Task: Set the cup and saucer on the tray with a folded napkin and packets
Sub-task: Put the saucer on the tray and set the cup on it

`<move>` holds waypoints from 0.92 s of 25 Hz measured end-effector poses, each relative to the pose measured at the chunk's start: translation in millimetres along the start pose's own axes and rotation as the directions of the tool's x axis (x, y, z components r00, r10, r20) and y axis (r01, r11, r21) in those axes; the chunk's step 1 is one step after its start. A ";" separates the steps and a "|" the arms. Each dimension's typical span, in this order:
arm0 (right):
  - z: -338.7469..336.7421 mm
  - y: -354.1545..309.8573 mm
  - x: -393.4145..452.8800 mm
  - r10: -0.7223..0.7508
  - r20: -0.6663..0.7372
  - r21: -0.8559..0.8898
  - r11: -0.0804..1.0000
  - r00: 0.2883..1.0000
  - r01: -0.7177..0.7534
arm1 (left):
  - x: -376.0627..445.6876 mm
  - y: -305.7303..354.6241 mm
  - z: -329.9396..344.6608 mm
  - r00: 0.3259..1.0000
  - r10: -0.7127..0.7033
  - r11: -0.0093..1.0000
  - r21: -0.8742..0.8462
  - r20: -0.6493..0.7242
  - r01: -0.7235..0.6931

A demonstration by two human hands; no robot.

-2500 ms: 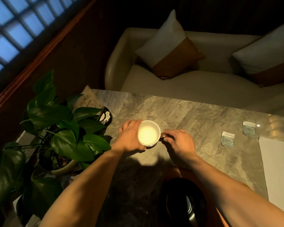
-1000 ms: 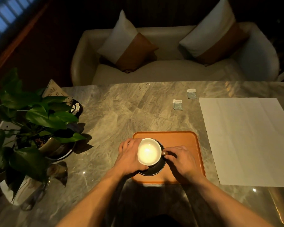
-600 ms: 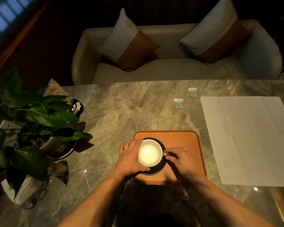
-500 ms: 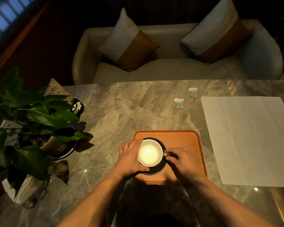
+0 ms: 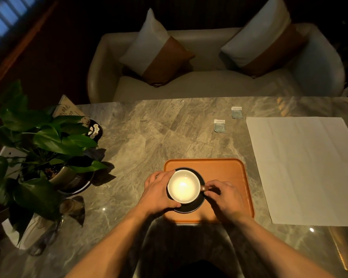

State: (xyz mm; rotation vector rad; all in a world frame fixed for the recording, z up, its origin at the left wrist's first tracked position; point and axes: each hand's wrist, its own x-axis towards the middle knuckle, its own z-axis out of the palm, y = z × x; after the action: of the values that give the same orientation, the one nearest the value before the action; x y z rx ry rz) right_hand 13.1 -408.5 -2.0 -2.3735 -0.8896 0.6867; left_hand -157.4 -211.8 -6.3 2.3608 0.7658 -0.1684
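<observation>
A white cup (image 5: 183, 186) stands on a dark saucer (image 5: 191, 207), which rests on the left half of an orange tray (image 5: 225, 171). My left hand (image 5: 159, 191) wraps the cup's left side. My right hand (image 5: 223, 195) pinches the cup's brown handle on its right. A large white napkin (image 5: 307, 167) lies flat and unfolded to the right of the tray. Two small pale blue packets, one (image 5: 219, 126) nearer and one (image 5: 237, 112) farther, lie on the marble table (image 5: 149, 137) beyond the tray.
A potted green plant (image 5: 45, 145) fills the table's left end, with a card stand and a small dark round object (image 5: 94, 129) behind it. A cream sofa (image 5: 209, 83) with two cushions stands past the table's far edge.
The cup, first held over bare table near the plant, now sits with the saucer on the tray. Over the last second both hands keep their hold and barely shift.
</observation>
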 end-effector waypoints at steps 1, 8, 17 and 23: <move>0.3 0.1 0.3 0.000 0.000 -0.004 1.000 1.000 0.000 | 0.1 0.6 -0.4 1.000 0.001 1.000 0.003 0.002 -0.001; -7.9 1.4 -10.2 0.012 0.019 -0.077 0.997 1.000 -0.010 | -19.2 12.8 -6.0 0.995 0.077 0.997 -0.016 -0.068 -0.078; -63.1 49.8 -41.7 -0.103 0.048 -0.336 0.935 0.994 0.113 | -42.1 91.2 27.7 0.944 0.317 0.948 0.011 -0.094 -0.318; -120.0 120.7 -47.5 -0.162 0.163 -0.487 0.844 0.973 0.222 | -22.2 157.9 89.6 0.966 0.243 0.960 0.124 0.086 -0.253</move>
State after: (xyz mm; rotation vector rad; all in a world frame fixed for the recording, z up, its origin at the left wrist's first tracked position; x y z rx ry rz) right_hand 108.5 -554.6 26.4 -2.6525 -1.4921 0.5636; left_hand -79.9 -376.1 15.3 2.5389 0.4304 -0.1990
